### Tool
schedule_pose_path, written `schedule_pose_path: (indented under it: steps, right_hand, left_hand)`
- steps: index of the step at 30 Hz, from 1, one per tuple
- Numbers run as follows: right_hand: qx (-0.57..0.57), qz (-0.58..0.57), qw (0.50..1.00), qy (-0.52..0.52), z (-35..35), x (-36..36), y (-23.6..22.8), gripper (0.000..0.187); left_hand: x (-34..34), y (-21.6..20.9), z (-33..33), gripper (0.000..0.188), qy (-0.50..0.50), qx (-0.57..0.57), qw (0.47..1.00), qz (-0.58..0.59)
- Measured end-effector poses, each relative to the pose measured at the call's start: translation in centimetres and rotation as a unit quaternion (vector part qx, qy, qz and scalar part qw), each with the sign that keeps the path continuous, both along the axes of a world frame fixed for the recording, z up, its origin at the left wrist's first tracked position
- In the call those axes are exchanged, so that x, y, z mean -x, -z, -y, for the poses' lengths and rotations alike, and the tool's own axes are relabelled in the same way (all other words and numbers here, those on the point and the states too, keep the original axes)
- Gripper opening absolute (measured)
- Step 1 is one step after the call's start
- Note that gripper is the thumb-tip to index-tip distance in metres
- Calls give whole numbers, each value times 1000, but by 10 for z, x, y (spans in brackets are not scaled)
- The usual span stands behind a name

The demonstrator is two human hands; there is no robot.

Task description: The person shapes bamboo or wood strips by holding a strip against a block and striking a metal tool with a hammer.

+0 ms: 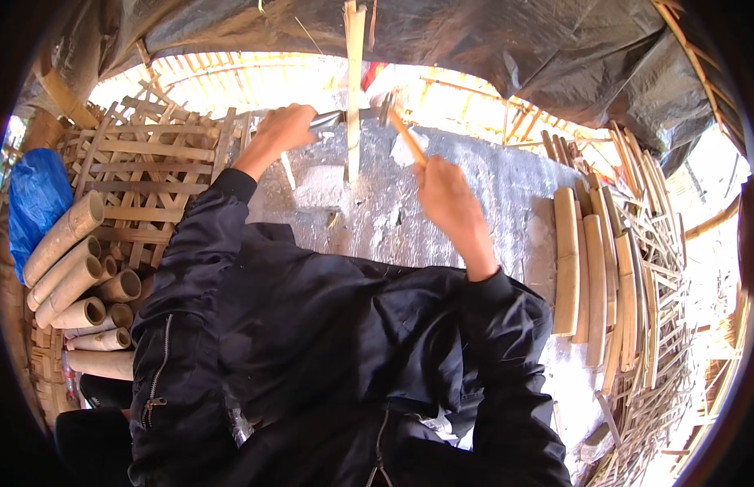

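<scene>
My left hand (283, 131) is closed round what looks like a large knife (327, 120), its blade reaching to the right. That blade meets a pale upright bamboo strip (354, 89); whether it is sunk into the strip cannot be told. In my right fist (452, 199) is the wooden handle of a hammer (407, 138). The metal hammer head is at the blade's far right end, touching it or very close. Below the left hand, beside the strip's lower end, lies a rough grey block (321, 188).
Cut bamboo tubes (85, 276) are stacked at the left under a blue plastic bag (38, 203), near a woven bamboo lattice (150, 170). Split bamboo lengths (592, 268) and thin slats (653, 325) lie at the right. Dark plastic sheeting (507, 40) hangs overhead.
</scene>
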State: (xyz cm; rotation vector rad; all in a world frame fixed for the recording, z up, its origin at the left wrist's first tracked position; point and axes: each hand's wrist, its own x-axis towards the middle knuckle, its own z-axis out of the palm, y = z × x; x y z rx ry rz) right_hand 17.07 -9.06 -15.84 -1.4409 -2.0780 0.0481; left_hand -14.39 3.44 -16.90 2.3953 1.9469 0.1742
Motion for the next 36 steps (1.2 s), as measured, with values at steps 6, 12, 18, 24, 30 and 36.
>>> schedule_pose_path:
  steps: [6,12,18,24,30,36]
  right_hand:
    - [11,-165,985,51,16,39,-104,25]
    - [-63,-15,998,8,-4,14,64,27]
    - [93,-97,990,44,28,21,-62,25]
    - [66,-139,980,125,9,28,-12,24]
    - [211,47,975,-51,11,-14,77,27]
    - [84,-178,977,85,13,26,-48,25]
  left_hand:
    - [25,18,7,30,-21,4,1000,8]
    - [-28,2,20,25,33,5,999,2]
    - [-4,10,23,28,-13,-8,1000,1]
    - [-14,5,1,28,5,6,1000,6]
    - [-13,9,-3,29,0,35,999,29]
    - [29,24,7,29,-30,26,999,21]
